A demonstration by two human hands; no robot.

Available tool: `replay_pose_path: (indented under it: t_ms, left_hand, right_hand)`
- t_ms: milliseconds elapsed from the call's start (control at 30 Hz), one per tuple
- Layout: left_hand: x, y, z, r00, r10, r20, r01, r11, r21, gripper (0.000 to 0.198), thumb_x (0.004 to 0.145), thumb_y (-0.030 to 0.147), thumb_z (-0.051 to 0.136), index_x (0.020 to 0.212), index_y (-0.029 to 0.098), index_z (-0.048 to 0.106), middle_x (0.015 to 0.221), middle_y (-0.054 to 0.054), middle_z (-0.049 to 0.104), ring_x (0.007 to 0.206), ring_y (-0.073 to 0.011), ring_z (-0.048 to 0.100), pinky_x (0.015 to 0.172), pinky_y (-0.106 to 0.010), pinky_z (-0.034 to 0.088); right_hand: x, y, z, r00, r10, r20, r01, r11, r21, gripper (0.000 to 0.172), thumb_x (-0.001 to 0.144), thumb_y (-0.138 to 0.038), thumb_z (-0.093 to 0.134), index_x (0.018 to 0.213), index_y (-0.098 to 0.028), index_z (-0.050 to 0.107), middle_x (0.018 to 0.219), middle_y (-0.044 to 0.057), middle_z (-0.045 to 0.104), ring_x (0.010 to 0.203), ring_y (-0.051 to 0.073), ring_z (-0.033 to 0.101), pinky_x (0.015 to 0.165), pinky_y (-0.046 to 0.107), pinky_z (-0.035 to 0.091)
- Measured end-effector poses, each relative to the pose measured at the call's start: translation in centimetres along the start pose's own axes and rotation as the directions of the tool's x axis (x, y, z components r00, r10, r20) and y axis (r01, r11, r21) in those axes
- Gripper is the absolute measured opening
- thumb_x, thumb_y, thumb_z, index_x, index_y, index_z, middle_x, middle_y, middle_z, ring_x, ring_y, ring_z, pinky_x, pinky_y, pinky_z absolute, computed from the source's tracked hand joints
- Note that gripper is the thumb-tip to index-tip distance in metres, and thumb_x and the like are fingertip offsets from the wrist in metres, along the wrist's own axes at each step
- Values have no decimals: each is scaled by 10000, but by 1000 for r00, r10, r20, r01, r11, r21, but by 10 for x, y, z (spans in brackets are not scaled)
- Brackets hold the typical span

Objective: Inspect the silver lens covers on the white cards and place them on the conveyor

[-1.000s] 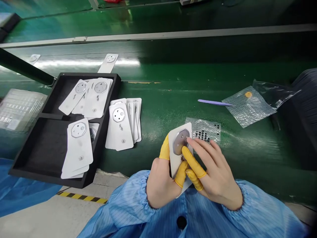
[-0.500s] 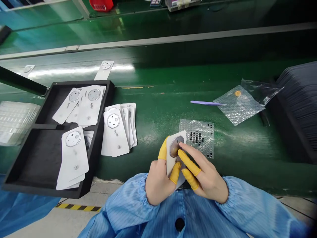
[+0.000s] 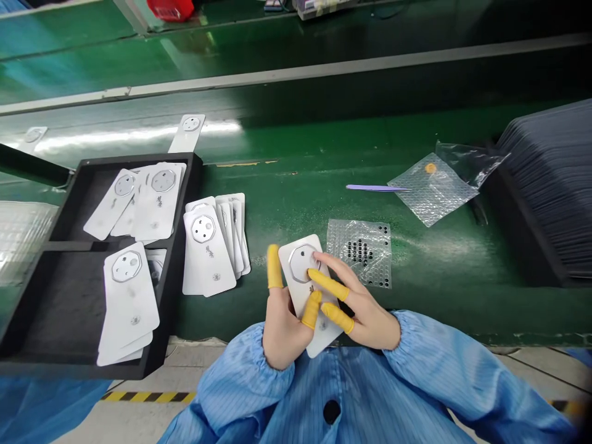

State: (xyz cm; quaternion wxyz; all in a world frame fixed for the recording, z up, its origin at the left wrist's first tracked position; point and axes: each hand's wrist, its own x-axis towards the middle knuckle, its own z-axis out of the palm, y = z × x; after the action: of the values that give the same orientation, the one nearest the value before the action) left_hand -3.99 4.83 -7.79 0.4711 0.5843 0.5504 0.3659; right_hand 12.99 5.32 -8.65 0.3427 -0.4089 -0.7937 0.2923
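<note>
A white card (image 3: 300,297) with an octagonal silver window lies tilted in my left hand (image 3: 287,320), its thumb across the card's face and its yellow-covered index finger stretched out past the left edge. My right hand (image 3: 363,308) touches the card from the right, with fingertips on the window and yellow finger covers on two fingers. Whether anything tiny sits under those fingertips is hidden. Just right of the card is a bubble-wrap sheet (image 3: 337,246) with small black dots on it. A pile of similar cards (image 3: 210,253) lies to the left.
A black two-compartment tray (image 3: 50,302) with more cards stands at the left. Purple tweezers (image 3: 372,187) rest against another bubble-wrap piece (image 3: 432,194) at the right. A black box (image 3: 522,228) of grey sheets stands at the far right. One card (image 3: 187,135) lies behind the tray.
The card has turned flatter, face up, and shifted left with both hands. My left index finger has straightened away from the card. The whole view has shifted slightly.
</note>
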Motion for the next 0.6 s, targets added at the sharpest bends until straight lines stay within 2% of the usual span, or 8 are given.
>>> replay_pose_path:
  t_ms: [67,133,167,233,300,400,500,600]
  left_hand:
    - [7,0,-8,990,50,-135,-50,999,4,831,890,301,563,1502,217,6,1234,-121,634,1126,-247,623,977,-401,505]
    - [13,-4,-19,972,96,-214,-83,994,66,635,877,274,576,1446,187,307,1241,-112,632,1190,-255,576,1073,-415,409]
    - [16,-8,-24,974,93,-208,-73,992,98,502,870,264,578,1352,168,469,1229,-109,642,1193,-263,572,1084,-419,392]
    - [20,-13,-29,990,30,-136,-13,992,123,326,852,257,582,1148,142,652,1166,-108,680,1143,-277,603,1048,-421,428]
    - [21,-14,-26,996,-67,-58,72,992,99,303,830,267,599,1077,120,695,1102,-119,711,1073,-286,642,992,-419,477]
    - [23,-7,-10,987,-147,65,147,989,4,344,804,320,637,1050,91,711,1053,-140,729,1000,-294,675,942,-416,513]
    - [27,4,5,960,-178,214,211,967,-144,351,778,367,671,978,86,734,1010,-144,742,960,-298,688,891,-411,540]
    - [32,7,12,937,-199,286,272,930,-246,346,777,408,675,921,101,746,968,-128,753,923,-290,699,843,-404,557]
  right_hand:
    - [-5,8,-3,996,-2,-92,-12,988,-153,524,900,-293,537,1389,-174,394,1514,175,286,1397,297,305,1086,546,378]
    - [-11,20,-5,989,-8,-147,-35,958,-283,435,861,-253,606,1281,-176,520,1422,178,442,1341,302,400,1039,554,434]
    - [-14,27,-6,988,-13,-156,-37,950,-310,365,857,-218,610,1218,-187,572,1352,160,526,1299,290,458,1014,544,465]
    - [-18,36,-6,985,-27,-169,-23,958,-286,295,864,-145,580,1150,-207,617,1234,119,628,1207,253,552,974,505,513]
    - [-18,39,-8,976,-26,-217,-22,975,-219,320,863,-108,569,1162,-215,613,1205,101,648,1159,228,589,967,476,527]
    - [-14,32,-13,961,-24,-277,-19,988,-152,355,853,-110,593,1186,-232,595,1218,96,637,1147,220,591,954,462,535]
    - [-9,25,-20,975,-78,-208,49,988,-145,375,853,-111,597,1211,-220,572,1248,121,610,1170,227,568,955,474,525]
    - [-7,23,-26,986,-131,-106,118,985,-127,371,861,-126,587,1222,-210,564,1267,133,587,1197,237,542,965,488,512]
